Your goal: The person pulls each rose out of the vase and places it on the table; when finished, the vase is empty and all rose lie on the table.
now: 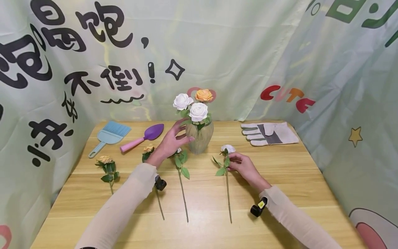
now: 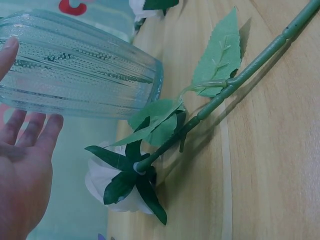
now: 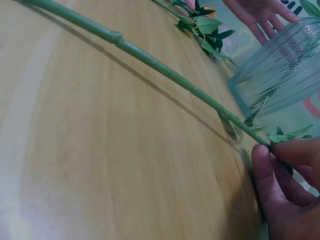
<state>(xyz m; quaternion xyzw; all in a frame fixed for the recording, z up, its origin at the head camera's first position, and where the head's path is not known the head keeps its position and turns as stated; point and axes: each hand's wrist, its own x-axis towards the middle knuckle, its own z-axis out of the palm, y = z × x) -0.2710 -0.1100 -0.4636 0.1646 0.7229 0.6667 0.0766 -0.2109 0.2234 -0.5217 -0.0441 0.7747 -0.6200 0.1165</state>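
A ribbed glass vase (image 1: 199,140) stands at the middle back of the table, holding two white roses (image 1: 198,112) and an orange rose (image 1: 204,95). My left hand (image 1: 171,143) is at the vase's left side, fingers extended around it; in the left wrist view the fingertips (image 2: 54,125) lie right at the glass. To the right, my right hand (image 1: 244,168) pinches the green stem (image 3: 197,94) of another white rose (image 1: 228,148) between thumb and finger, just below the bloom. That stem stretches toward the table's front.
Left of the vase lie a white rose with a leafy stem (image 1: 183,193) and two orange roses (image 1: 105,159), one partly behind my left arm. A blue dustpan-like tool (image 1: 113,133) and a purple trowel (image 1: 153,132) lie back left, a work glove (image 1: 270,134) back right. Printed curtains surround the table.
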